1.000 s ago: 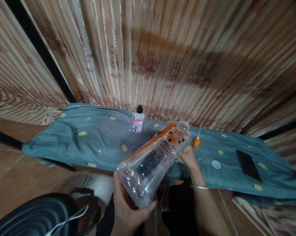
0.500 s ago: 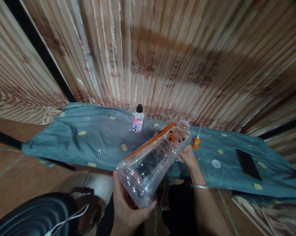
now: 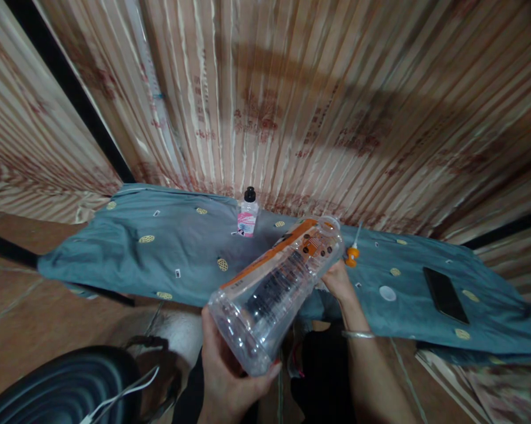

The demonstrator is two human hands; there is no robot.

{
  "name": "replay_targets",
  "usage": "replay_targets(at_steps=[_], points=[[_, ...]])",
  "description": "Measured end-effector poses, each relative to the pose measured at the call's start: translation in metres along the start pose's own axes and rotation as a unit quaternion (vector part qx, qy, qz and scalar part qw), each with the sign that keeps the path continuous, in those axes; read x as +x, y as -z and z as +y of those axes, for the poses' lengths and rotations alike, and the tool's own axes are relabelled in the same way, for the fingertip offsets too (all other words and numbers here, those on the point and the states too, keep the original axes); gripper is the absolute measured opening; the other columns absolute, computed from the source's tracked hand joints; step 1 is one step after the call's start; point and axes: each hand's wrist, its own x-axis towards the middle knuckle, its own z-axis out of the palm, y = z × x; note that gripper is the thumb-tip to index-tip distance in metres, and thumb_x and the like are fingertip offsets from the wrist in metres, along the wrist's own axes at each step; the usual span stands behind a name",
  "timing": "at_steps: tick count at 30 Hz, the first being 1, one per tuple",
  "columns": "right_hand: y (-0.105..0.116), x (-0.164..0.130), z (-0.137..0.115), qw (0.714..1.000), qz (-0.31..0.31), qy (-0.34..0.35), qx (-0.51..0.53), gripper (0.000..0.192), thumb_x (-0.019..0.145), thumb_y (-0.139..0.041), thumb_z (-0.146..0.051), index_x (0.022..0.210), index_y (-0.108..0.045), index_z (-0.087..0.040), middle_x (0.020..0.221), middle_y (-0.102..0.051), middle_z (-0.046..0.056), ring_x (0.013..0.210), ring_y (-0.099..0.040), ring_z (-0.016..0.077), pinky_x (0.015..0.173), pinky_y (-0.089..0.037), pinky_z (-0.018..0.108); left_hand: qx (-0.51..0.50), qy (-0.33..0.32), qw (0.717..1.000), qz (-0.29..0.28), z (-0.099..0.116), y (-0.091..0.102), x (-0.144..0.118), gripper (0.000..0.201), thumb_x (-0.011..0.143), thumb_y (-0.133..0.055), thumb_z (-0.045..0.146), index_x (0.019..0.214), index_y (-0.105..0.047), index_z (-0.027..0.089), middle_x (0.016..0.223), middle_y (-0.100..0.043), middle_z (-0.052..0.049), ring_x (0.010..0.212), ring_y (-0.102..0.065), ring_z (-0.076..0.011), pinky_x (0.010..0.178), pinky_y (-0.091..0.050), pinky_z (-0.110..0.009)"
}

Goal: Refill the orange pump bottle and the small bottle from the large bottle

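A large clear plastic bottle (image 3: 274,294) with an orange label lies tilted between my hands, its neck pointing up and to the right. My left hand (image 3: 230,365) wraps round its base from below. Near the neck end, my right hand (image 3: 338,280) grips the bottle's underside; most of those fingers are hidden behind it. An orange pump top (image 3: 352,255) with a pale tube lies on the cloth just right of the bottle's neck. Further left, a small clear bottle (image 3: 248,218) with a black cap and pink label stands upright.
A teal cloth (image 3: 128,253) with pineapple prints covers the long table. On its right side lie a black phone (image 3: 445,295) and a white disc (image 3: 387,293). A striped curtain (image 3: 265,106) hangs behind. At lower left is a black ridged stool (image 3: 62,388) with a white cable.
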Motion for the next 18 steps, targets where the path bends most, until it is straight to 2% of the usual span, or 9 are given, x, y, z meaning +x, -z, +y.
replay_targets(at_steps=[8,11,15,18], points=[[0.0,0.0,0.002,1.0,-0.009,0.0,0.015,0.066,0.067,-0.088,-0.054,0.122,-0.065,-0.026,0.121,-0.078,0.009,0.115,-0.073,0.0334,0.109,-0.055,0.053,0.003,-0.007,1.0,-0.001,0.01,-0.004,0.007,0.067,0.042,-0.097,0.032,0.099,-0.065,0.02,0.078,-0.072,-0.002,0.065,-0.071,-0.0227,0.057,-0.06,-0.031],[-0.002,0.0,-0.001,1.0,-0.002,-0.001,0.013,0.066,0.064,-0.09,-0.05,0.12,-0.065,-0.025,0.119,-0.078,0.009,0.114,-0.073,0.0339,0.108,-0.055,0.054,-0.002,-0.017,1.0,0.002,0.006,-0.003,0.006,0.063,0.044,-0.097,0.033,0.097,-0.064,0.021,0.076,-0.07,0.001,0.06,-0.068,-0.019,0.052,-0.058,-0.027],[-0.002,-0.001,-0.005,1.0,-0.002,0.002,0.013,0.07,0.062,-0.091,-0.049,0.123,-0.064,-0.025,0.122,-0.077,0.01,0.116,-0.073,0.0344,0.109,-0.054,0.055,0.002,-0.012,1.0,-0.003,0.004,-0.002,0.003,0.066,0.049,-0.097,0.036,0.104,-0.064,0.02,0.082,-0.072,-0.002,0.067,-0.071,-0.0202,0.058,-0.06,-0.028],[-0.002,-0.002,-0.006,1.0,-0.011,-0.004,0.007,0.076,0.063,-0.09,-0.053,0.128,-0.063,-0.025,0.123,-0.077,0.01,0.119,-0.072,0.0348,0.108,-0.055,0.056,0.006,-0.016,1.0,0.005,0.011,-0.005,0.006,0.067,0.044,-0.097,0.035,0.1,-0.064,0.019,0.079,-0.073,-0.002,0.066,-0.072,-0.0218,0.057,-0.061,-0.029]])
